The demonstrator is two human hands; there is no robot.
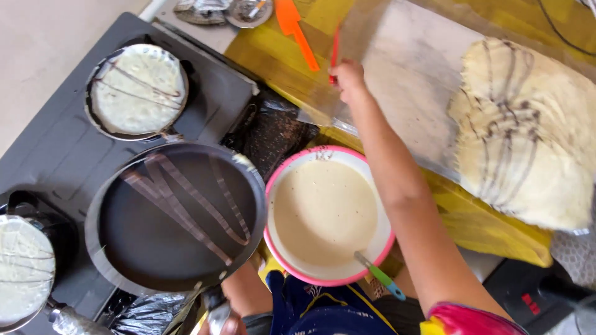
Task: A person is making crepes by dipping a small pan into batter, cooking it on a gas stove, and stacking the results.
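Note:
My right hand (347,77) reaches far across the table and is closed around a thin red-handled tool (335,48) at the edge of a plastic-covered board (403,68). My left hand (231,322) is at the bottom edge, wrapped round the handle (216,308) of a large dark pan (124,248). Brown batter stripes (186,205) cross the pan's base. Beside the pan stands a pink-rimmed bowl (280,263) of pale batter with a green and blue spoon handle (380,276) resting in it.
A stack of striped crepes (528,130) lies on the board at right. Two smaller pans with pale crepes sit on the dark stove, one at the back (138,90) and one at front left (22,267). An orange spatula (295,28) lies on the yellow cloth (484,229).

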